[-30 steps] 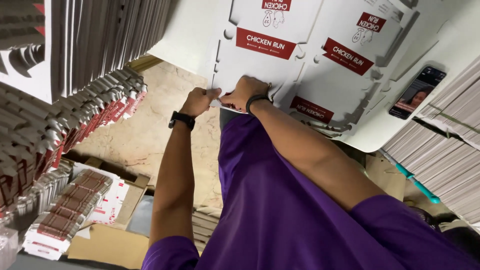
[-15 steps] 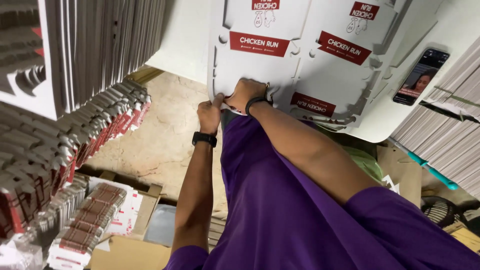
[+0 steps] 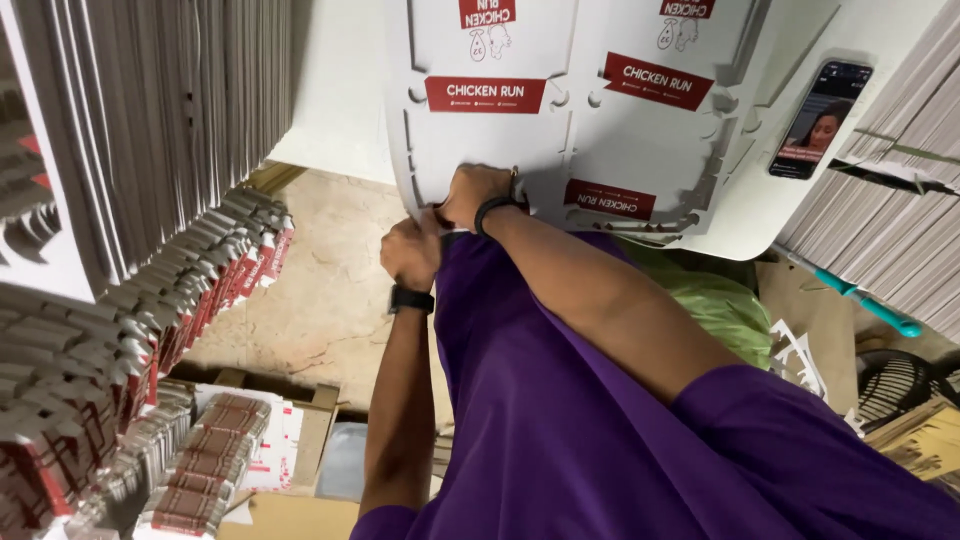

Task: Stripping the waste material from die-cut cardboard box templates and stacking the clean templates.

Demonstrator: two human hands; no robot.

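Note:
A flat die-cut white cardboard sheet [image 3: 500, 130] with red label patches lies on a white table [image 3: 880, 40], overhanging its near edge. My left hand [image 3: 410, 250], with a dark watch on its wrist, pinches the sheet's near left corner. My right hand [image 3: 475, 192], wearing a dark wristband, presses down on the sheet's near edge right beside the left hand. Both arms come out of purple sleeves that cover much of the lower view.
A phone [image 3: 820, 118] with a lit screen lies on the table at the right. Tall stacks of flat cardboard [image 3: 170, 120] stand at the left, and more stacks [image 3: 890, 240] at the right. Folded boxes [image 3: 210, 460] lie on the floor; a green bag [image 3: 720, 300] sits under the table.
My left hand has drawn back toward me and lower along the sheet's corner. The right hand stays on the near edge. The view has shifted a little.

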